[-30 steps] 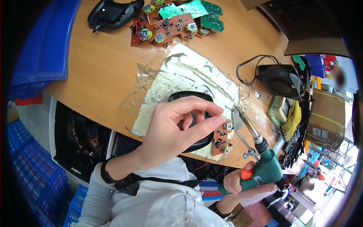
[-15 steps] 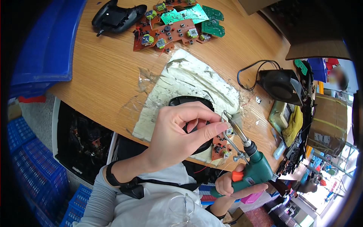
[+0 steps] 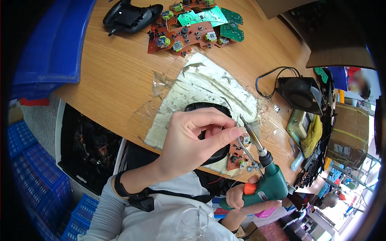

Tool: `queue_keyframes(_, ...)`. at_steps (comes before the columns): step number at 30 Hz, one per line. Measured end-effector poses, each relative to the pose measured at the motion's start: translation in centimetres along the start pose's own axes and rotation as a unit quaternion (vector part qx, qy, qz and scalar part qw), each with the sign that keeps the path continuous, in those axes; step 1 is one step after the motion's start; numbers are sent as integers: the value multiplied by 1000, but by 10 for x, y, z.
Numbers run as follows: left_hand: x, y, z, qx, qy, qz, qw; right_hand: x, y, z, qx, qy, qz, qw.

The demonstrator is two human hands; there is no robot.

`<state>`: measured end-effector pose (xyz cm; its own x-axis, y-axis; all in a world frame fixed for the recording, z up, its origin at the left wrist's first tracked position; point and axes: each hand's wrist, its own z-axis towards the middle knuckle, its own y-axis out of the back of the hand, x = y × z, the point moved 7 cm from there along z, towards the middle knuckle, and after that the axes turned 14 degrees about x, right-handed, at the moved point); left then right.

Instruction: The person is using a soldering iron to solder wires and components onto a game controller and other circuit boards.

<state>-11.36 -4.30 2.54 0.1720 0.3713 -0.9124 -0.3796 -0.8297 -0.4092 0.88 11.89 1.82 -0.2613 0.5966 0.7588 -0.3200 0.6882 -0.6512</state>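
My right hand (image 3: pixel 237 198) grips the handle of a green soldering gun (image 3: pixel 270 182) with an orange trigger. The gun's metal tip points up and away, beside a thin bent solder feed tube (image 3: pixel 243 145). My left hand (image 3: pixel 199 140) is closed in a pinch at the upper end of that tube, where a fine tip shows just above the thumb. The fingertips hide exactly what is held. Below my left hand lies a black plastic shell (image 3: pixel 207 106), partly covered. A brown circuit board (image 3: pixel 235 156) with components lies behind the feed tube.
A stained white cloth (image 3: pixel 169 120) lies on the wooden table (image 3: pixel 116 76). Stacked brown and green circuit boards (image 3: pixel 193 36) and a black controller shell (image 3: pixel 130 18) sit at the far side. A black fan (image 3: pixel 299 94) stands right; a blue bin (image 3: pixel 48 52) is left.
The whole view has shifted slightly, so the table things sit a little further right. My hands and the soldering gun keep nearly the same pose, with the gun tip slightly higher.
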Motion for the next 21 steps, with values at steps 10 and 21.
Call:
queue_keyframes(10, 2, 4, 0, 1, 1, -77, 997, -9, -6, 7, -11, 33, 172, 984)
queue_keyframes(21, 1, 10, -1, -47, -42, 24, 998, -7, -11, 10, 21, -18, -13, 1000)
